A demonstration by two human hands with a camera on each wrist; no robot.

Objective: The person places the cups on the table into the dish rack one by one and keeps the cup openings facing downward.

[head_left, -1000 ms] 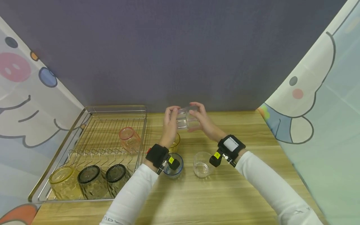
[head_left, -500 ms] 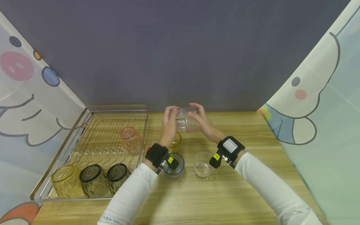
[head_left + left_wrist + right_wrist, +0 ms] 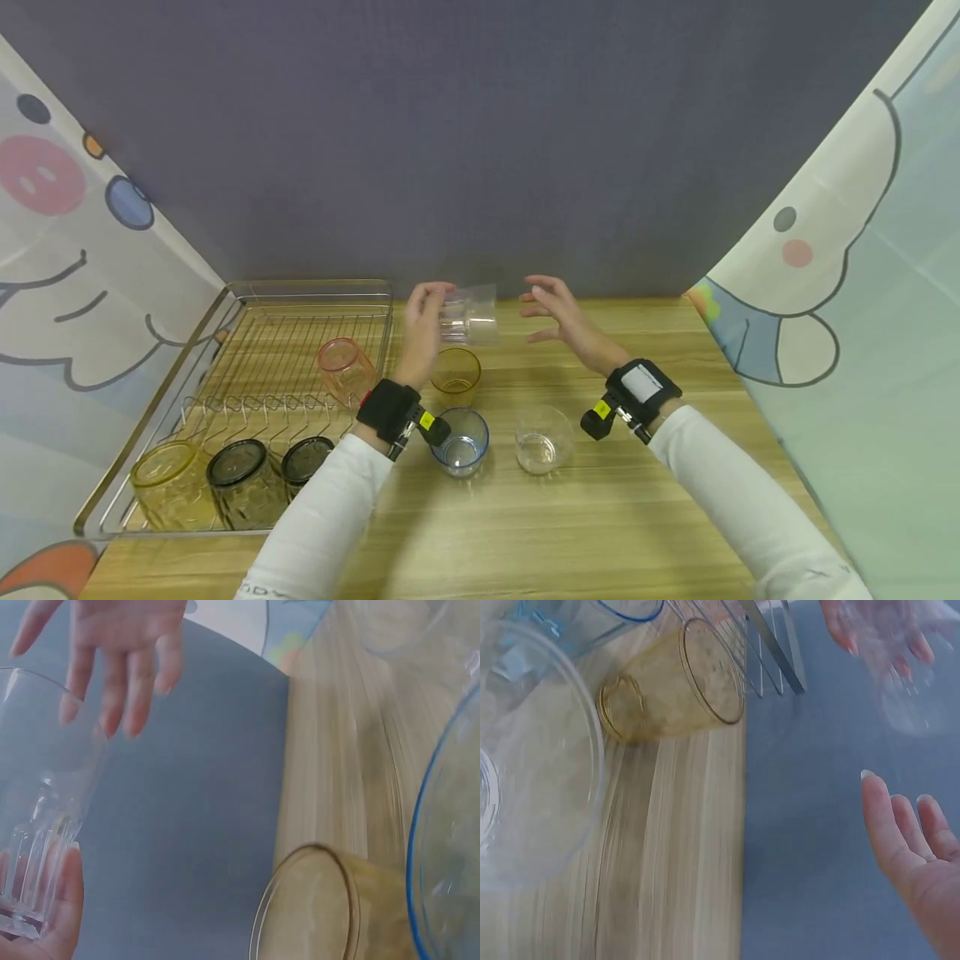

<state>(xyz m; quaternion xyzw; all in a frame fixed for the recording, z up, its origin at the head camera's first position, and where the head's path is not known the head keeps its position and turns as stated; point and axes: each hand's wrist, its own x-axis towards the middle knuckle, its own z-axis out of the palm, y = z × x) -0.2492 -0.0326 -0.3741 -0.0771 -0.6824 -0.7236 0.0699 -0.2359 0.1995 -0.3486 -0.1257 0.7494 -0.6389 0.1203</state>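
One woodgrain tabletop (image 3: 600, 533), grey backdrop (image 3: 465, 150).

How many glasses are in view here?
8: clear glass in the left hand; amber glass, blue-rimmed glass and another clear glass on the table; pink glass, yellow glass, two dark glasses on the rack. The left sleeve may hide others.
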